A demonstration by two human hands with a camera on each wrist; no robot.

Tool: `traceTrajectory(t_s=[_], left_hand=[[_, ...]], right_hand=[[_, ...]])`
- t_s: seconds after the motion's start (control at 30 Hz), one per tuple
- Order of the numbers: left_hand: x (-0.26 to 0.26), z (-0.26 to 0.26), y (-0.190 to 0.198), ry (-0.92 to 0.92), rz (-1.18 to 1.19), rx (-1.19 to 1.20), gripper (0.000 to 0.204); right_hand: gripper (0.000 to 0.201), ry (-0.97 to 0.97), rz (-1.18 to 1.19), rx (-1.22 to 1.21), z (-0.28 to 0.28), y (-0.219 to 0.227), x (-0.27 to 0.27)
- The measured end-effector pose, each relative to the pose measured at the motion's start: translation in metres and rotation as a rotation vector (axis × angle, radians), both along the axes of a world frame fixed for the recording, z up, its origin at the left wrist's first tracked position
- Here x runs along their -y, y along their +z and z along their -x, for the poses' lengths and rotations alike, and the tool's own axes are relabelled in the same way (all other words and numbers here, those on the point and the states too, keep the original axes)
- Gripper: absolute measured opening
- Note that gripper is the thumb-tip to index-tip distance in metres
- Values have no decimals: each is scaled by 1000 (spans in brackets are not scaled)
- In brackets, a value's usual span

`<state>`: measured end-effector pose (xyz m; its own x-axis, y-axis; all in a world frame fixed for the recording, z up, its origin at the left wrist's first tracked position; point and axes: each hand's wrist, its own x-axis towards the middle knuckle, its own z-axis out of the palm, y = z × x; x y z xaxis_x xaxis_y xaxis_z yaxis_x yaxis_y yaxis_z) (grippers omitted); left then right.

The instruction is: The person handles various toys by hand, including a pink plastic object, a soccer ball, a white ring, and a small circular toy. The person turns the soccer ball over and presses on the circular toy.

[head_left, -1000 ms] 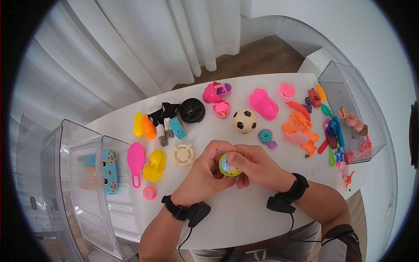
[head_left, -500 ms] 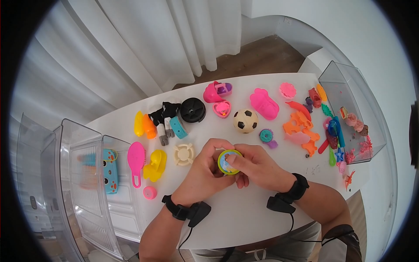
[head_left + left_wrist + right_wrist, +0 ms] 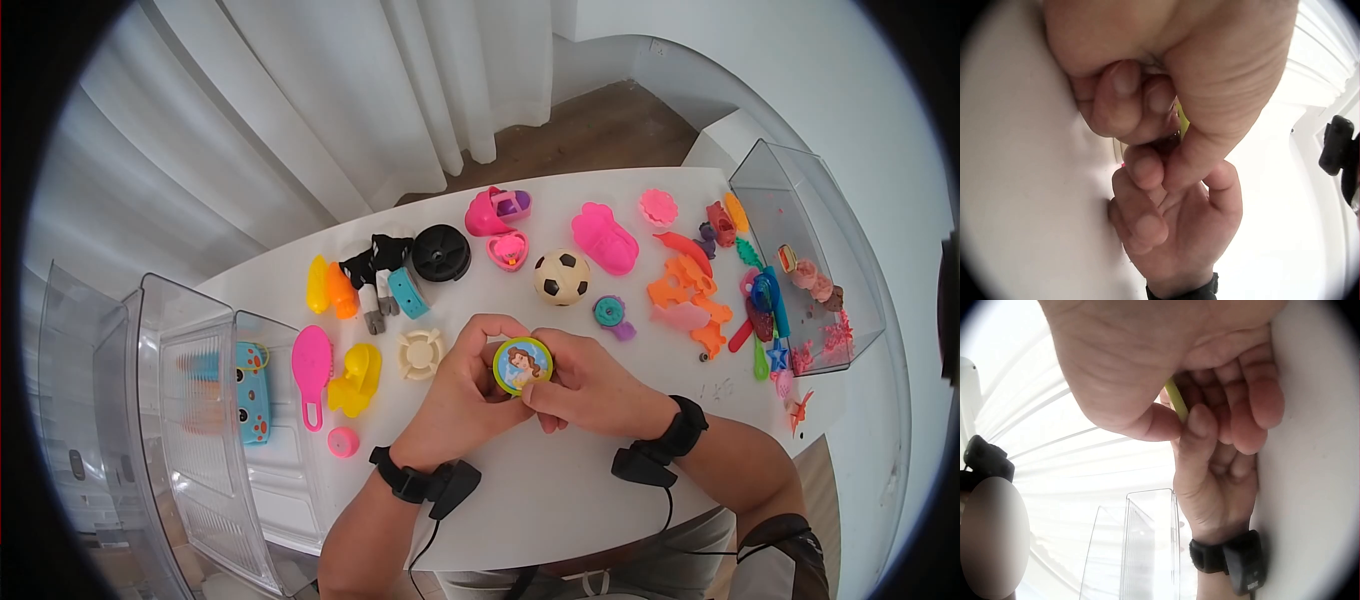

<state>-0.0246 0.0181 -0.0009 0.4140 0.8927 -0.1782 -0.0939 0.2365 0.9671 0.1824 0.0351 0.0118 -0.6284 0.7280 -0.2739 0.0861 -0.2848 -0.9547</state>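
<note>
A small round picture toy [image 3: 522, 366] with a lime-green rim shows a brown-haired figure on blue in the head view. It is held between both hands near the middle of the table. My left hand [image 3: 466, 392] grips its left side with curled fingers and thumb. My right hand [image 3: 600, 388] pinches the lower right rim with its thumb. From the right wrist, only a strip of the green rim [image 3: 1175, 400] shows between the thumbs and fingers; from the left wrist the fingers hide most of it.
A soccer ball [image 3: 562, 277], a cream ring-shaped toy [image 3: 420, 355] and a pink brush [image 3: 312, 365] lie around the hands. Clear bins stand at left [image 3: 280, 480] and right [image 3: 800, 230]. Orange toy pieces [image 3: 690, 295] and several small toys lie toward the right.
The round toy has shifted slightly up and tilted so its picture faces the head camera more fully. My right thumb has slid off the picture down to its lower rim.
</note>
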Motion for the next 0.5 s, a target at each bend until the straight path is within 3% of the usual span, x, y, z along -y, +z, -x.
traceTrajectory(t_s=[0.17,0.23,0.33,0.5], left_hand=[[4,-4,5,16,19,164,59],[3,-1,1,48,-78,107,37],[2,8,-5,75,81,156,36],[5,4,-3,119,154,97,43]], right_hand=[[38,-65,135,-83,-1,1,1],[52,-68,117,-151,-3,-4,1],[58,-20,83,-80,-5,-9,0],[56,-27,75,-37,-4,-6,1]])
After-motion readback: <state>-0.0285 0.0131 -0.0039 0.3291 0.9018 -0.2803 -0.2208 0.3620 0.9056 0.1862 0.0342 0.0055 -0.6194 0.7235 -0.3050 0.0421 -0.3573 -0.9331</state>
